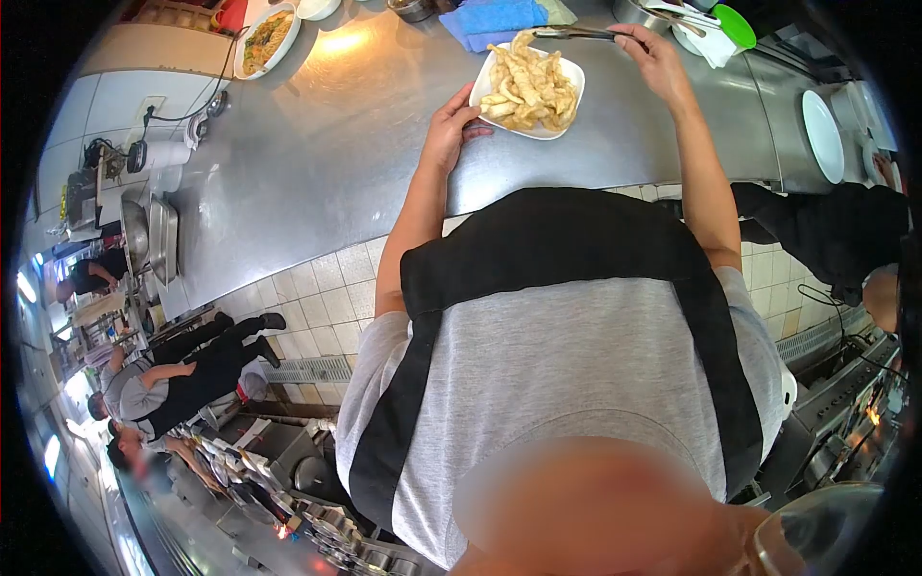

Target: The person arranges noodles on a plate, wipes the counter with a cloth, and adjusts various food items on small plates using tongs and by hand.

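A white squarish plate [575, 79], heaped with pale golden fried strips [528, 88], is at the near side of the steel counter. My left hand [451, 130] grips the plate's left edge, thumb at the rim and some fingers showing below it. Metal tongs [581, 34] are held in my right hand [655, 65], above and to the right of the plate. The tong tips reach the top of the heap, touching or pinching a strip there; I cannot tell which.
Folded blue cloths [495, 21] lie behind the plate. An oval dish of noodles [267, 43] stands at the far left of the steel counter [317, 144]. A green bowl [735, 27] and a white plate [823, 136] are on the right. Co-workers [182, 370] stand at left; another person [826, 230] is at right.
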A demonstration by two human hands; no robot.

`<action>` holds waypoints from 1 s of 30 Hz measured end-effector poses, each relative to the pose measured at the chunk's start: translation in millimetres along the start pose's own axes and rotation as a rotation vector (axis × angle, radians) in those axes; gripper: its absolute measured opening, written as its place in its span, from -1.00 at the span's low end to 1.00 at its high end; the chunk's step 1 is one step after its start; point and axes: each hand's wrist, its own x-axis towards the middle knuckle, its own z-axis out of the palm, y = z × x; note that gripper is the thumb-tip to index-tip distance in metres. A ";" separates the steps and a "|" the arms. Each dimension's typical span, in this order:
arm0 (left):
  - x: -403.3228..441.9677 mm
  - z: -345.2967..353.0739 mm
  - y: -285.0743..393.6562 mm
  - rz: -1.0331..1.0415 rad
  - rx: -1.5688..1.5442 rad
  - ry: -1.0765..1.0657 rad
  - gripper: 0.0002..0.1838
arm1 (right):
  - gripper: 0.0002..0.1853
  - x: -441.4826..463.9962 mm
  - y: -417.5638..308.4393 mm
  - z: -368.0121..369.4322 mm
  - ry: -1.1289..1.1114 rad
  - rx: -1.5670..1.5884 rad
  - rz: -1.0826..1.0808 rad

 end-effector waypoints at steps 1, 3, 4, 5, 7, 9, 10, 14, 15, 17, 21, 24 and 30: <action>0.2 -0.8 0.1 -0.001 0.006 -0.003 -0.45 | -0.74 0.3 -4.8 -0.9 0.019 -0.006 -0.035; 0.3 -1.0 0.7 -0.002 0.016 -0.012 -0.45 | -0.75 -2.6 -13.1 -3.1 0.050 -0.006 -0.085; 0.1 -0.4 1.5 -0.002 0.014 -0.012 -0.45 | -0.75 -4.7 -18.3 -4.6 0.065 -0.008 -0.110; 0.0 0.1 1.9 -0.002 0.011 -0.012 -0.45 | -0.76 -8.0 -24.1 -6.4 0.113 -0.022 -0.137; -0.9 -0.2 1.5 -0.003 0.005 -0.022 -0.45 | -0.77 -17.6 -38.5 -9.2 0.211 -0.049 -0.189; -0.3 -2.0 2.4 -0.003 0.000 -0.044 -0.45 | -0.77 -28.1 -37.1 -15.5 0.193 0.101 -0.023; -0.2 -2.0 2.6 0.000 -0.004 -0.044 -0.45 | -0.77 -33.1 -35.8 -17.0 0.186 0.177 0.060; -1.7 -1.6 4.6 0.000 -0.005 -0.055 -0.45 | -0.78 -63.4 -33.7 -2.6 0.276 0.479 0.169; -1.9 -1.3 6.0 -0.002 -0.002 -0.061 -0.45 | -0.79 -71.8 -36.5 2.9 0.274 0.483 0.197; -2.3 -0.1 8.9 -0.019 -0.025 -0.060 -0.44 | -0.80 -86.9 -40.5 15.5 0.262 0.464 0.239; -0.1 -3.9 6.4 -0.031 -0.041 -0.070 -0.43 | -0.80 -100.1 -34.8 34.4 0.212 0.211 0.190; 1.1 -6.7 5.1 -0.019 -0.021 -0.100 -0.44 | -0.79 -100.0 -46.6 32.9 0.280 -0.039 -0.061; -1.1 -7.4 5.2 -0.016 -0.027 -0.100 -0.44 | -0.78 -102.1 -66.7 12.5 0.268 -0.087 -0.077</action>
